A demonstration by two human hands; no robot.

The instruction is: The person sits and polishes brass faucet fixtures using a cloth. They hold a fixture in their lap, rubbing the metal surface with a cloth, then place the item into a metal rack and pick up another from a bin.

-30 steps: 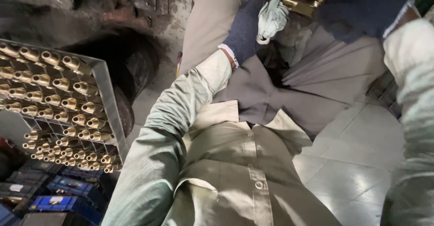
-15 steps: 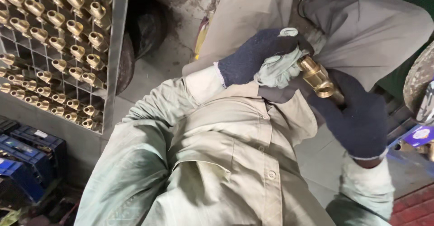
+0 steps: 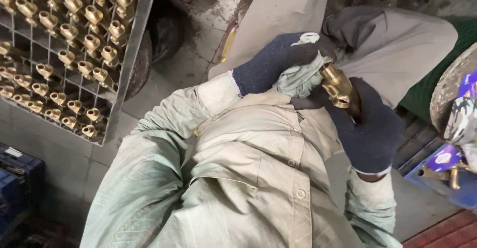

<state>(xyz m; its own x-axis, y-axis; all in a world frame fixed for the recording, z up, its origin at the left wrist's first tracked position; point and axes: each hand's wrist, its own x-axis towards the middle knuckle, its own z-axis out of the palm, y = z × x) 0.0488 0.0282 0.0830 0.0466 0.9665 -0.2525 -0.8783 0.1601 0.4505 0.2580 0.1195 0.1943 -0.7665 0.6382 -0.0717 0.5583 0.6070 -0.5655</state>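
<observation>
Both hands wear dark blue knitted gloves and meet over my lap. My right hand (image 3: 370, 129) grips a shiny brass fitting (image 3: 338, 85) with its threaded end pointing up and left. My left hand (image 3: 278, 62) clutches a pale green cloth (image 3: 298, 79) and presses it against the fitting's upper end. My pale green shirt fills the lower part of the view.
A grey metal grid rack (image 3: 126, 64) at the upper left holds several rows of brass fittings (image 3: 74, 34). Dark blue crates (image 3: 15, 178) sit at the lower left. At the right edge are a round grey disc (image 3: 447, 94), a blue tray (image 3: 437, 178) and more brass parts (image 3: 449, 173).
My hands came down from further out on my knees toward my chest. The right hand now shows the brass fitting clearly, and the cloth in the left hand has come against it.
</observation>
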